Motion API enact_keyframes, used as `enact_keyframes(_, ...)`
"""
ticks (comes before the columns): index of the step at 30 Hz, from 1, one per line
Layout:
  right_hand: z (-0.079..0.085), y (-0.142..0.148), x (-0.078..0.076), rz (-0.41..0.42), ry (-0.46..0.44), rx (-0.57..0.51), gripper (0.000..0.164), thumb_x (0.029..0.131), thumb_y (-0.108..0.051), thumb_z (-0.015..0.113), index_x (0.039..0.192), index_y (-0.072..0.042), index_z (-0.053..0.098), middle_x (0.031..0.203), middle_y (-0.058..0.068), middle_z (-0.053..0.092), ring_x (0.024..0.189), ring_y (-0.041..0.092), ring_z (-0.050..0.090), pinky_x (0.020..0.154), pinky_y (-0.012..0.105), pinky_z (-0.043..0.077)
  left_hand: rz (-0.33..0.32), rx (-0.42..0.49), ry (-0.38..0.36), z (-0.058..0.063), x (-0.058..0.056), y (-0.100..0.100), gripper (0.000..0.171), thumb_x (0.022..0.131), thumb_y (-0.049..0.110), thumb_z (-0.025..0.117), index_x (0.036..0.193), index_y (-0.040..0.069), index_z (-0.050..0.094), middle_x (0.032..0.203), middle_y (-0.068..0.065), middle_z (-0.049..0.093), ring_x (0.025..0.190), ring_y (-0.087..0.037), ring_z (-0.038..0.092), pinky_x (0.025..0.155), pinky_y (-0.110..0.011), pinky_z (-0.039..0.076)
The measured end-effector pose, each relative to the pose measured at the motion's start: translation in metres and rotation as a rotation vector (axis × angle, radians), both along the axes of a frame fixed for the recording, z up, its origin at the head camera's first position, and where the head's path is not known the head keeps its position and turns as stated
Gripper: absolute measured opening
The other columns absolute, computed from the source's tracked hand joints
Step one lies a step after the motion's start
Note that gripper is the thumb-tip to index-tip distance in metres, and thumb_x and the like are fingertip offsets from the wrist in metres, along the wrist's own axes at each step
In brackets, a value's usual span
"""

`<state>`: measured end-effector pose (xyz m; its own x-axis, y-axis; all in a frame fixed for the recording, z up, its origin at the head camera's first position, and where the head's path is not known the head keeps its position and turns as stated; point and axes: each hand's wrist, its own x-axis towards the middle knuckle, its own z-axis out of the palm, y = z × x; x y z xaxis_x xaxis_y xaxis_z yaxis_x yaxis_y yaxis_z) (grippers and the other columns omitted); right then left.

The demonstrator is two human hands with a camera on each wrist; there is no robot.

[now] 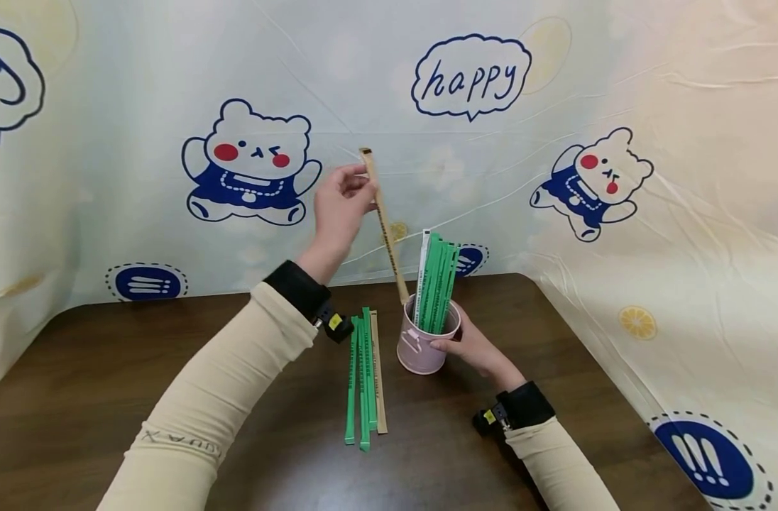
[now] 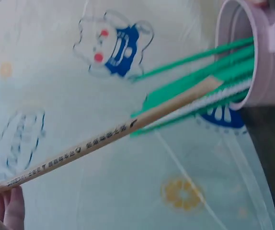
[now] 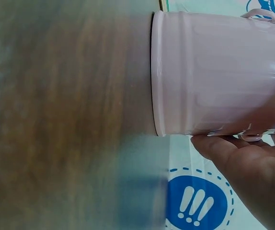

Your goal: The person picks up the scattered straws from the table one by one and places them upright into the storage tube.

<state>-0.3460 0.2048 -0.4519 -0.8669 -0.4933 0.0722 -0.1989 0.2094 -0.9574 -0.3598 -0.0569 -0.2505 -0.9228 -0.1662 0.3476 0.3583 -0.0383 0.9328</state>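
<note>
My left hand (image 1: 344, 206) is raised above the table and pinches a tan paper-wrapped straw (image 1: 387, 231) near its upper end. The straw slants down to the right, its lower end overlapping the left rim of a small pink metal bucket (image 1: 421, 358) in the head view. In the left wrist view that end lies across the green straws, outside the bucket's mouth. Several green wrapped straws (image 1: 436, 284) and a white one (image 1: 422, 273) stand in the bucket. My right hand (image 1: 475, 344) grips the bucket from its right side, the thumb at the front and the fingers partly hidden behind.
Several green wrapped straws (image 1: 363, 383) and a tan one (image 1: 379, 376) lie on the dark wooden table (image 1: 267, 433), left of the bucket. A patterned cloth (image 1: 376, 64) with cartoon bears hangs behind and along the right side.
</note>
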Motion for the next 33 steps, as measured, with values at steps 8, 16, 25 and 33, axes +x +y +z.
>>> enact_keyframes(8,0.001,0.001,0.003,0.007,-0.006,-0.005,0.096,0.089,-0.023,0.074,0.159,-0.020,0.007,0.163,0.016,0.017,0.147,0.039,0.024,0.120,0.062,0.023,-0.057,-0.140,0.057,-0.027,0.007,0.038,0.032,0.095,0.009,0.063,0.127,0.002,0.061,0.112,-0.018,0.065,0.096,-0.019,0.062,0.082,-0.027,0.058)
enact_keyframes(16,0.001,0.000,0.003,0.006,-0.005,0.012,0.097,0.089,-0.027,0.074,0.158,-0.019,0.007,0.161,0.017,0.020,0.146,0.039,0.025,0.119,0.061,0.025,-0.073,-0.349,0.047,-0.063,0.004,0.053,0.031,0.096,0.012,0.063,0.126,0.002,0.063,0.112,-0.018,0.068,0.103,-0.029,0.064,0.086,-0.035,0.055)
enact_keyframes(25,0.001,0.000,0.003,0.007,-0.010,0.011,0.097,0.088,-0.027,0.074,0.158,-0.017,0.007,0.161,0.017,0.021,0.145,0.038,0.027,0.118,0.060,0.027,-0.063,-0.373,0.010,-0.093,-0.005,0.049,0.031,0.095,0.009,0.063,0.124,0.001,0.063,0.111,-0.020,0.067,0.103,-0.031,0.064,0.089,-0.039,0.055)
enact_keyframes(33,0.003,0.000,0.003,0.003,-0.013,0.009,0.097,0.089,-0.026,0.074,0.158,-0.018,0.006,0.161,0.017,0.020,0.145,0.038,0.026,0.119,0.061,0.026,-0.049,-0.427,-0.026,-0.102,-0.015,0.049,0.034,0.094,0.009,0.063,0.128,0.003,0.062,0.110,-0.019,0.069,0.101,-0.030,0.065,0.085,-0.038,0.055)
